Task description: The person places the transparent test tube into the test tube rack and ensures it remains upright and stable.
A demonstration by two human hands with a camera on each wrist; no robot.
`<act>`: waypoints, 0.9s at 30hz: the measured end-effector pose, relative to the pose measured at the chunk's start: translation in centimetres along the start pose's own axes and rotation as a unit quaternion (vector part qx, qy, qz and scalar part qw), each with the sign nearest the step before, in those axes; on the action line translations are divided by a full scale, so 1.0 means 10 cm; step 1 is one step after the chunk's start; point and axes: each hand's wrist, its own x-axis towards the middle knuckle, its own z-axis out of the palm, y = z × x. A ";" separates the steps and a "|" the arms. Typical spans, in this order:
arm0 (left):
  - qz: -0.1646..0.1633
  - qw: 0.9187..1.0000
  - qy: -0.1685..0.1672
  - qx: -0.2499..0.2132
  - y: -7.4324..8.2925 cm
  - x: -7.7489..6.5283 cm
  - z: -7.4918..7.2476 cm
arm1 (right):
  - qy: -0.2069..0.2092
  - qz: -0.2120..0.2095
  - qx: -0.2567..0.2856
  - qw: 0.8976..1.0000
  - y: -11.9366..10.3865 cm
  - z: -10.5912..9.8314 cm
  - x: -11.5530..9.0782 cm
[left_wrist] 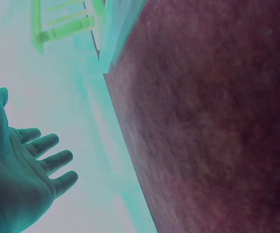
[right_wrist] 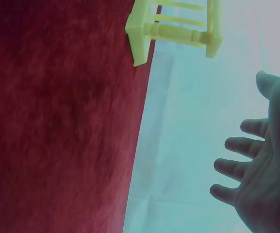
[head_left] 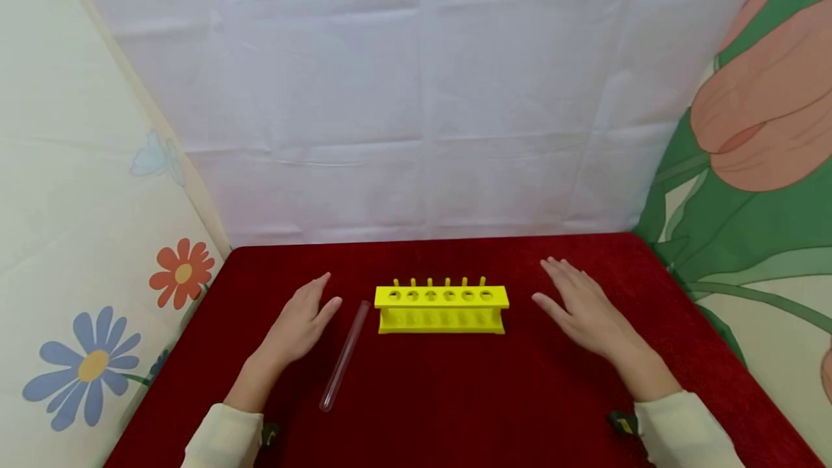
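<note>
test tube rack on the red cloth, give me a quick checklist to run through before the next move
1. Yellow test tube rack upright: ok, it stands on the red cloth with its row of six holes facing up.
2. Rack holes free: ok, no tube stands in any of them.
3. Clear test tube in hand: not ok, it lies on the cloth between the left hand and the rack, touched by neither.
4. Left hand free: ok, it holds nothing.
5. Right hand free: ok, also holding nothing, on the rack's other side.
6. Tube free of cracks: cannot tell, too little detail shows.
</note>
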 end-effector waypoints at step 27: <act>0.003 1.000 -0.009 0.013 0.07 -0.04 0.09 | -0.016 -0.024 -0.001 1.000 -0.33 0.18 0.10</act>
